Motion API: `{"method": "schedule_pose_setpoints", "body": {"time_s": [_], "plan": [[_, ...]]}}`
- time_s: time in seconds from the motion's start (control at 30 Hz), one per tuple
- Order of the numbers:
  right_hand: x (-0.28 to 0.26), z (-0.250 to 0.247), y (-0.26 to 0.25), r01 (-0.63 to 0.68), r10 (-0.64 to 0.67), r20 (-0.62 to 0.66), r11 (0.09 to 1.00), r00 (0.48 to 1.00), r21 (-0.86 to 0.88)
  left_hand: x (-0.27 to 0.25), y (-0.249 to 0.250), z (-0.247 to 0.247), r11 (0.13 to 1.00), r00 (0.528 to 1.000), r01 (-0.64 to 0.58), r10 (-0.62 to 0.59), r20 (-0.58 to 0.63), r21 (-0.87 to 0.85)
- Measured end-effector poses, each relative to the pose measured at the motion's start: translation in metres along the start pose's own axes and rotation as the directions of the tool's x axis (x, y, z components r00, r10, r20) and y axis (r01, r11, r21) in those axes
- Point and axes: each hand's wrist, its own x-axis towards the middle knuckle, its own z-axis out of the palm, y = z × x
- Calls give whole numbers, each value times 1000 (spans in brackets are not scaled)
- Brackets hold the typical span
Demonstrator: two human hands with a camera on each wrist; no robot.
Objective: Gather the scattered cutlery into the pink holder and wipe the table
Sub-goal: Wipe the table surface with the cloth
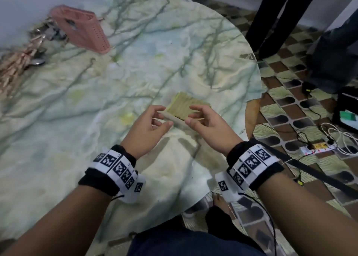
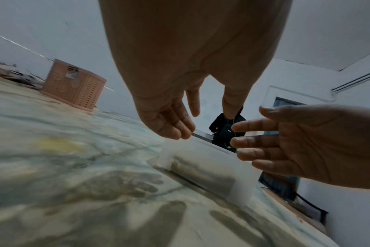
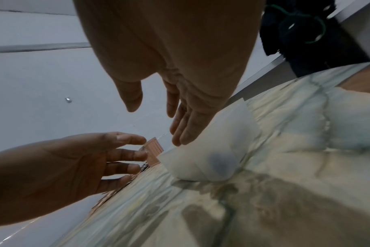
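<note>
Fingers [image 1: 158,108] of the left hand [image 1: 149,128] and of the right hand [image 1: 205,124] are spread and loosely bent on either side of a folded cloth, apart, and from these views I cannot tell whether any fingertip truly touches it; neither hand has a firm hold.

Largest in view is the round marbled surface [image 1: 96,139], with bare stretches across its middle. Next comes the pink holder [image 1: 81,29], lying tipped over at the far left, near the wall. Beside it, a pile of cutlery [image 1: 25,58] is still strewn on the surface outside the holder, blurred but with one spoon bowl readable. Then the cloth [image 1: 186,106], yellow-green and ribbed on top, pale underneath, sitting near the right edge with its near side lifted or folded up off the surface between the two hands.

The step in hand looks like readying the cloth for wiping, though the cutlery does not appear gathered. To do it well, both hands should take the cloth by its near corners, flatten it into a tidy pad, then press with a flat palm and sweep in overlapping strokes away from the edge. Standing the holder upright and loading the cutlery beforehand would leave that far-left patch free for the wipe.
</note>
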Motion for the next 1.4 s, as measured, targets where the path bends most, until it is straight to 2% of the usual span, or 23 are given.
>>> {"method": "schedule_pose_setpoints", "body": {"time_s": [0.13, 0.27, 0.47, 0.53, 0.6, 0.67, 0.73, 0.87, 1.03, 1.1, 1.17, 1.3, 1.4], "plan": [[7, -28, 3, 34, -31, 132, 999, 991, -18, -5, 10, 28, 998, 990, 56, -57, -128, -6], [12, -50, 5, 42, -31, 242, 998, 970, -42, -18, 14, 56, 993, 958, 120, -120, -261, -18], [34, -58, -5, 186, -133, 250, 962, 959, -201, -15, 20, 71, 957, 896, 290, -267, -355, 13], [49, -56, -8, 249, -181, 225, 912, 957, -325, 0, 19, 71, 939, 875, 342, -307, -374, 31], [65, -51, -10, 290, -180, 258, 818, 949, -496, 15, 17, 71, 922, 864, 386, -350, -361, 29], [81, -46, -11, 284, -99, 308, 708, 946, -646, 25, 17, 74, 916, 868, 400, -384, -315, -16], [92, -40, -11, 237, 5, 305, 617, 952, -750, 29, 19, 76, 915, 877, 395, -403, -261, -87], [99, -25, -4, 204, 109, 284, 461, 953, -864, 32, 18, 83, 900, 888, 376, -418, -193, -221], [95, -13, 6, 129, 65, 163, 359, 984, -924, 37, 21, 94, 893, 866, 379, -435, -248, -243], [98, -10, 6, 92, 68, 124, 359, 990, -929, 38, 18, 95, 890, 861, 377, -439, -257, -255], [104, -10, 2, 58, 125, 113, 379, 986, -923, 39, 18, 95, 889, 859, 383, -443, -258, -252], [111, -8, -10, 34, 223, 154, 465, 963, -885, 38, 22, 94, 896, 863, 376, -432, -263, -239], [110, -7, -16, 37, 212, 179, 541, 961, -840, 38, 22, 93, 894, 863, 383, -436, -256, -234]]}}
